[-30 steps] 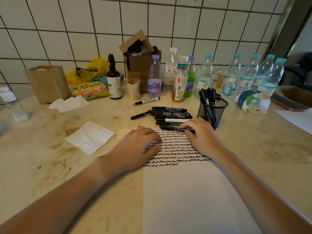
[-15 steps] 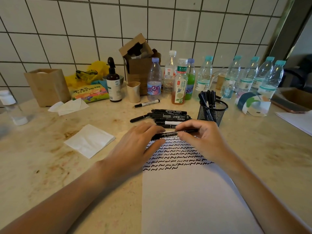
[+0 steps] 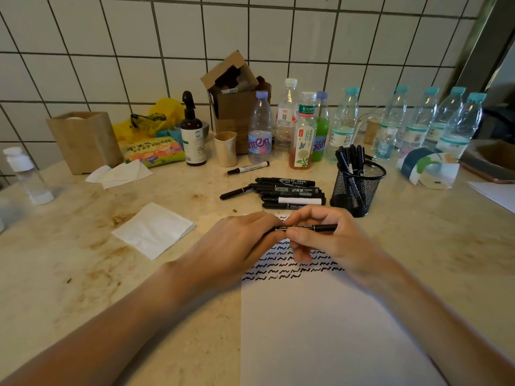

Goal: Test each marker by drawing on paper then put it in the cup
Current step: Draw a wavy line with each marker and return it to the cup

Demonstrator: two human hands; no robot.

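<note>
Marker (image 3: 309, 227): slim, black, capped, level between both hands above scribbled paper (image 3: 320, 316).

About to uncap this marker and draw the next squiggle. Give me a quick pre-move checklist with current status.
1. Marker held by both hands: ok. The left hand has its grip on one end, the right hand pinches the barrel.
2. Cap off: cannot tell, the left fingers cover that end.
3. Free space on the paper: ok, blank below the squiggle rows.
4. Mesh cup upright beside the paper, with room: ok, though several markers stand in it already.
5. Untested marker pile away from the drawing area: ok, it lies beyond the paper's far edge.
</note>
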